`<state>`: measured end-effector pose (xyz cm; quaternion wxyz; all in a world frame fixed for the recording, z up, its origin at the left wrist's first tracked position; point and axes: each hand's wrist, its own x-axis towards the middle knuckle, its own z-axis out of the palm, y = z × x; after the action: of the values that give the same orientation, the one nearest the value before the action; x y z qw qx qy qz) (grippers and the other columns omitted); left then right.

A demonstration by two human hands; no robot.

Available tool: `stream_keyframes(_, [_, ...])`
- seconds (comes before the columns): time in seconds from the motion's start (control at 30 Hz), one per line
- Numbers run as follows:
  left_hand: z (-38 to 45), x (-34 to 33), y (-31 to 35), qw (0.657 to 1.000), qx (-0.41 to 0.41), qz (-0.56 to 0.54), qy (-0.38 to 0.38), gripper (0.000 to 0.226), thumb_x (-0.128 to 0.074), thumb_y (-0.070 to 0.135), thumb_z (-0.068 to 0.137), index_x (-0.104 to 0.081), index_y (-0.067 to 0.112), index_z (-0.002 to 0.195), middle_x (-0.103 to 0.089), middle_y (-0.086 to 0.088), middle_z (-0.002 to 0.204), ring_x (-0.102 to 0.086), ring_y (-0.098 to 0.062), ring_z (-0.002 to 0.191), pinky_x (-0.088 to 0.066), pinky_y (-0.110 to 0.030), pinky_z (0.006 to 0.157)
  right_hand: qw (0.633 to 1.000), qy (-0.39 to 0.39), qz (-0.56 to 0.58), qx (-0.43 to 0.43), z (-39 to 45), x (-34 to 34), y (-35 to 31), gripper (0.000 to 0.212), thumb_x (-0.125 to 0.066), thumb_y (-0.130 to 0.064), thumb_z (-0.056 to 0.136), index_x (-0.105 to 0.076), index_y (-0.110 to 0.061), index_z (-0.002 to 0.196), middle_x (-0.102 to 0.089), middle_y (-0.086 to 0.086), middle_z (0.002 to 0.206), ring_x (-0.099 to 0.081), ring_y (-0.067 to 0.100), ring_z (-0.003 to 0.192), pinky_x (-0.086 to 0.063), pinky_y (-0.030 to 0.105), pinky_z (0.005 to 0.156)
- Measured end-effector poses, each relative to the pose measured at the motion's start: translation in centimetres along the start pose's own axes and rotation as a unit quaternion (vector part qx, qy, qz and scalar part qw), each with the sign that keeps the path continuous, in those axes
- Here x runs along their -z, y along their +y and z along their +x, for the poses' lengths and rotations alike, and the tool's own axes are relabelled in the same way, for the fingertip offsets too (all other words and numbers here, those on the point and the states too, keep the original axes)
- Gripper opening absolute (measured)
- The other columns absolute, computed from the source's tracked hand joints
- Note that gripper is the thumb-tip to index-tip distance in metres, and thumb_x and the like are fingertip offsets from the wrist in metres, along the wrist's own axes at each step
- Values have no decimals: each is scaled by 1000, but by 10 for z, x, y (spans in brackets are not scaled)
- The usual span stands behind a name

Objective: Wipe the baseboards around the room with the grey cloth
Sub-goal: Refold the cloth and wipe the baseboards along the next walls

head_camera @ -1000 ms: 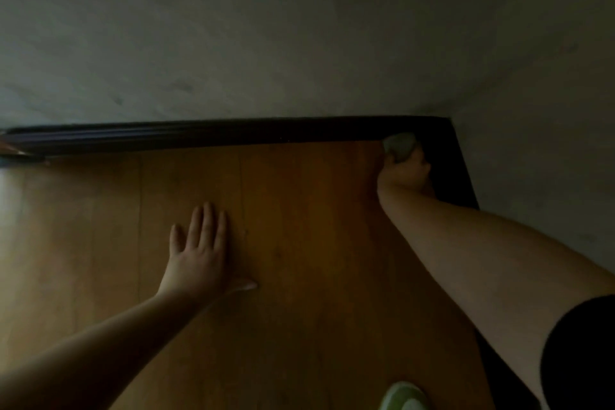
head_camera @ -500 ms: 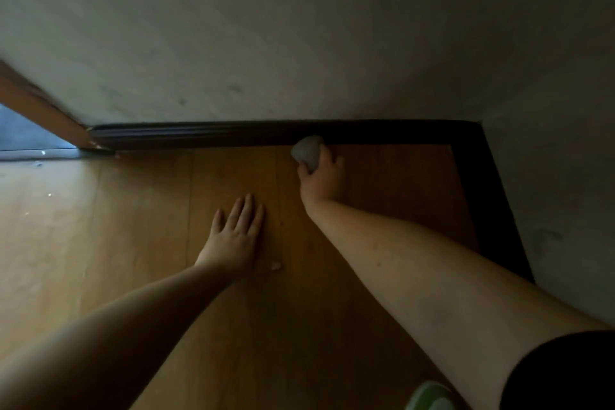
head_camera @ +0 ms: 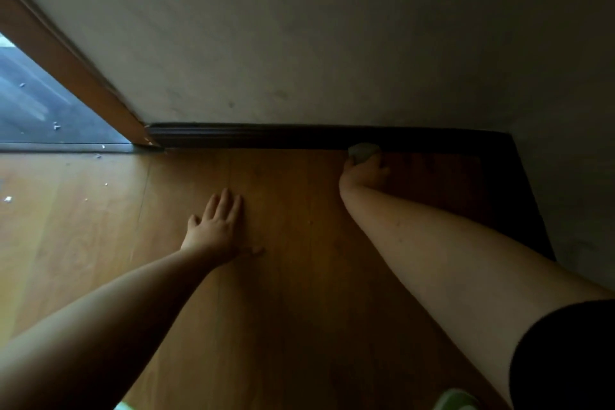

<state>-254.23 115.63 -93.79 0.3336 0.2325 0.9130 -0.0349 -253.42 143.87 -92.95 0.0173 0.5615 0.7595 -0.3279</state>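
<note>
A dark baseboard [head_camera: 253, 136] runs along the foot of the wall and turns down the right side at the corner [head_camera: 519, 196]. My right hand [head_camera: 364, 173] grips the bunched grey cloth [head_camera: 362, 151] and holds it against the baseboard, right of the middle. Only a small part of the cloth shows above my fingers. My left hand [head_camera: 218, 230] lies flat on the wooden floor [head_camera: 293, 293] with fingers spread, holding nothing.
A wooden door frame [head_camera: 66, 66] slants down at the left, with a grey threshold [head_camera: 66, 146] and small white specks on the floor nearby. A pale green object [head_camera: 456, 401] shows at the bottom edge. Plain walls meet at the right corner.
My right hand slid the cloth left along the baseboard from the corner, then back to the right. The view shifted, revealing the door frame. My left hand stayed flat.
</note>
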Motion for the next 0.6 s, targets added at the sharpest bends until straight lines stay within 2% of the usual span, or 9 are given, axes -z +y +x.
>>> stream_keyframes(0.13, [3, -8, 4, 1000, -2, 8, -25, 140, -63, 82, 67, 28, 19, 153, 34, -10, 159, 24, -36, 148, -5, -66, 118, 989, -78, -68, 108, -23, -23, -10, 59, -50, -41, 97, -34, -14, 148, -31, 21, 147, -39, 40, 131, -34, 44, 108])
stream_keyframes(0.23, [3, -8, 6, 999, 0, 22, -26, 140, -63, 82, 68, 29, 18, 152, 35, -10, 159, 25, -37, 148, -6, -67, 118, 943, -213, -96, 236, -52, -44, -27, 59, -55, -40, 96, -35, -24, 149, -30, 15, 151, -38, 36, 134, -35, 42, 110])
stream_keyframes(0.27, [2, -8, 6, 999, 0, 26, -26, 140, -62, 82, 68, 29, 18, 152, 35, -11, 159, 24, -37, 148, -7, -66, 118, 931, -234, -102, 262, -63, -51, -33, 59, -55, -40, 97, -34, -25, 150, -29, 13, 152, -36, 35, 136, -35, 43, 111])
stream_keyframes(0.4, [-1, -10, 5, 1000, 6, 17, -17, 140, -64, 81, 68, 27, 17, 153, 32, -10, 160, 22, -35, 149, -8, -62, 120, 956, -191, -47, 220, -71, -55, -47, 55, -57, -39, 96, -40, -25, 146, -36, 13, 144, -44, 34, 129, -41, 45, 106])
stream_keyframes(0.6, [-11, -19, -2, 999, -18, 30, 20, 127, -49, 84, 76, 23, 14, 155, 27, -11, 162, 18, -30, 151, -6, -54, 123, 956, -114, -68, 261, -33, -24, -14, 56, -54, -46, 95, -40, -25, 145, -41, 12, 140, -51, 34, 119, -47, 43, 98])
